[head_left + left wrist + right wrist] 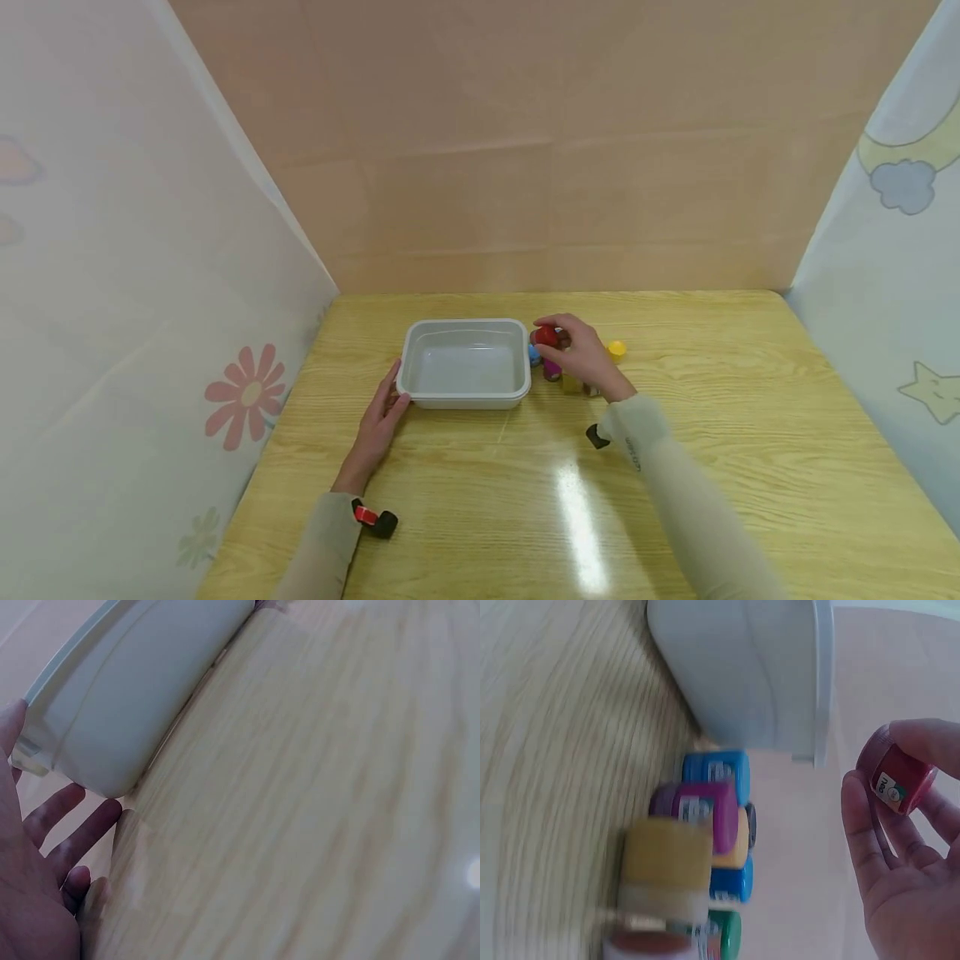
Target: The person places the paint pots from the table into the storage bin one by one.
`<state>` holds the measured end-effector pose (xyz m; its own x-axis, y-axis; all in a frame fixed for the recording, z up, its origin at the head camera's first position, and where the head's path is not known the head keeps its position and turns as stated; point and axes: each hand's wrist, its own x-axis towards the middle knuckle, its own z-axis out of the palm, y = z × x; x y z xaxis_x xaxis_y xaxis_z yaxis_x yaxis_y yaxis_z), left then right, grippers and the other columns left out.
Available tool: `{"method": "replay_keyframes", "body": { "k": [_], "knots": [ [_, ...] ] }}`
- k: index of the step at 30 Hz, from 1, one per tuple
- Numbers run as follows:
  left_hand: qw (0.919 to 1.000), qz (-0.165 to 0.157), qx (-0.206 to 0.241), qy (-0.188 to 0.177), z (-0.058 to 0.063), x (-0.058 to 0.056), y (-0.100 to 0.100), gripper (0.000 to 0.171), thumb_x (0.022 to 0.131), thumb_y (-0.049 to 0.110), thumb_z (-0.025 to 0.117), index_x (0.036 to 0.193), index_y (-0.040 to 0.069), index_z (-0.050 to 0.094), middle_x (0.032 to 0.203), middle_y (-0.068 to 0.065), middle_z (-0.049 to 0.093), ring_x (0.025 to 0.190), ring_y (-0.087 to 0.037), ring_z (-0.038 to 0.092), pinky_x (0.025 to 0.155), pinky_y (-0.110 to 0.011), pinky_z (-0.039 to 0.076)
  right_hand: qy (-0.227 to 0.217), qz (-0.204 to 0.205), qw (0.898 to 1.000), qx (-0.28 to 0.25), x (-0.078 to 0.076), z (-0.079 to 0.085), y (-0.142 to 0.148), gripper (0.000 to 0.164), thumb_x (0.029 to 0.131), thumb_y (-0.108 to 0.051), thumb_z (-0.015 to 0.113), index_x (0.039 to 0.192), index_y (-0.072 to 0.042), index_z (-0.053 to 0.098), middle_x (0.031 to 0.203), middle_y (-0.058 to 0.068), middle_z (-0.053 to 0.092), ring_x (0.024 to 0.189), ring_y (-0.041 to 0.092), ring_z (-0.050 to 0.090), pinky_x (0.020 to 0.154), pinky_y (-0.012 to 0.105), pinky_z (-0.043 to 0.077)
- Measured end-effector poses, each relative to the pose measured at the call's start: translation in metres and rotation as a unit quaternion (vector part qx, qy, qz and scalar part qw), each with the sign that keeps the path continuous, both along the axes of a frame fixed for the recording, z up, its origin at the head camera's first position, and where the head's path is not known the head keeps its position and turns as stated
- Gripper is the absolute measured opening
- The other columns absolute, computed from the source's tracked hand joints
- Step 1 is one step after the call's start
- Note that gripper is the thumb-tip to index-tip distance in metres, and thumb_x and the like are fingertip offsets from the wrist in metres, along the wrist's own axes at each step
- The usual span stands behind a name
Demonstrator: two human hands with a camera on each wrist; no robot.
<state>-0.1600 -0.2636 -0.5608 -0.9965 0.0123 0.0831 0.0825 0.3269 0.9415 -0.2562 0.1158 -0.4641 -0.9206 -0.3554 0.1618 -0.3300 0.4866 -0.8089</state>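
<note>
A white rectangular plastic tub (465,402) stands on the table, with its bare inner floor showing. At the tub's left front corner rests my left hand (377,422), thumb at the rim and fingers loosely extended along the side. My right hand (587,360) pinches a small red paint jar (904,776) between thumb and fingers, held up beside the tub's right wall. Below it several more jars stand close together: a blue one (718,774), a magenta one (709,816), a yellow one (667,859) and a green one (726,934). My right hand partly hides this group in the head view.
A yellow jar (617,350) stands to the right of my right hand. The wood-grain table (465,500) reaches back to a tan wall covering (465,208). White decorated panels (135,333) flank the left and right sides.
</note>
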Motion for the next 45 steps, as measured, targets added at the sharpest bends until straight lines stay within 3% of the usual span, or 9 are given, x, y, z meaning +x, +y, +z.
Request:
{"method": "replay_keyframes", "body": {
  "k": [4,8,15,22,25,33,39,45],
  "knots": [
    [1.0000,-0.001,0.002,0.005,-0.001,0.000,0.002,0.061,0.109,0.032,0.055,0.163,0.039,0.028,0.153,-0.010,0.054,0.121,-0.024,0.063,0.105,-0.029,0.046,-0.010,0.007,1.000,-0.009,-0.001,-0.003,-0.010,0.041,0.096,-0.011,0.074,0.136,-0.005,0.065,0.128,0.020,0.060,0.105,0.034,0.065,0.091,0.045,0.056],
    [0.9999,-0.010,0.011,0.009,0.000,-0.001,0.003,0.063,0.109,0.025,0.054,0.166,0.030,0.026,0.153,-0.015,0.053,0.118,-0.014,0.062,0.102,-0.022,0.046,-0.006,0.015,1.000,-0.005,-0.003,-0.006,-0.021,0.037,0.097,-0.011,0.073,0.132,-0.006,0.067,0.126,0.018,0.060,0.108,0.033,0.062,0.094,0.046,0.055],
    [0.9996,-0.020,0.017,0.009,0.031,0.014,0.007,0.064,0.108,0.018,0.055,0.166,0.014,0.026,0.151,-0.023,0.053,0.110,0.005,0.061,0.098,-0.016,0.046,-0.012,0.040,0.999,-0.022,-0.004,-0.006,-0.046,0.034,0.096,-0.008,0.073,0.129,-0.004,0.068,0.128,0.019,0.059,0.108,0.032,0.061,0.095,0.043,0.053],
    [0.9998,-0.016,0.009,0.004,0.032,0.017,0.006,0.064,0.109,0.020,0.055,0.166,0.016,0.026,0.151,-0.022,0.053,0.112,0.000,0.061,0.098,-0.017,0.046,-0.017,0.061,0.998,-0.025,-0.005,-0.007,-0.069,0.035,0.096,-0.008,0.073,0.129,-0.002,0.067,0.123,0.017,0.061,0.104,0.030,0.063,0.092,0.041,0.056],
    [0.9999,-0.014,-0.007,-0.004,0.032,0.017,0.005,0.064,0.109,0.024,0.054,0.166,0.018,0.026,0.151,-0.018,0.054,0.112,-0.002,0.061,0.099,-0.019,0.046,-0.018,0.069,0.997,-0.032,-0.005,-0.009,-0.078,0.035,0.095,-0.007,0.074,0.129,-0.001,0.066,0.122,0.017,0.061,0.103,0.030,0.065,0.092,0.041,0.057],
    [1.0000,-0.002,-0.006,-0.005,0.001,0.004,-0.005,0.063,0.110,0.028,0.052,0.166,0.033,0.023,0.156,-0.013,0.051,0.120,-0.011,0.061,0.102,-0.020,0.044,-0.024,0.074,0.997,-0.030,-0.006,-0.011,-0.107,0.032,0.094,-0.009,0.075,0.125,-0.005,0.068,0.121,0.014,0.066,0.104,0.029,0.065,0.094,0.041,0.057],
    [1.0000,-0.001,-0.007,0.007,-0.001,0.001,-0.003,0.061,0.109,0.032,0.054,0.163,0.040,0.027,0.154,-0.008,0.053,0.123,-0.020,0.063,0.104,-0.023,0.044,-0.030,0.057,0.998,-0.025,-0.007,-0.011,-0.127,0.031,0.094,-0.013,0.077,0.123,-0.009,0.068,0.119,0.009,0.070,0.102,0.024,0.067,0.091,0.037,0.056],
    [0.9999,-0.006,-0.002,0.015,-0.001,-0.002,-0.001,0.061,0.109,0.030,0.054,0.164,0.037,0.027,0.156,-0.014,0.051,0.124,-0.029,0.063,0.102,-0.021,0.045,-0.043,0.051,0.997,-0.033,-0.008,-0.010,-0.141,0.031,0.094,-0.013,0.077,0.123,-0.008,0.068,0.117,0.009,0.070,0.102,0.024,0.067,0.092,0.036,0.056]
  ]
}}
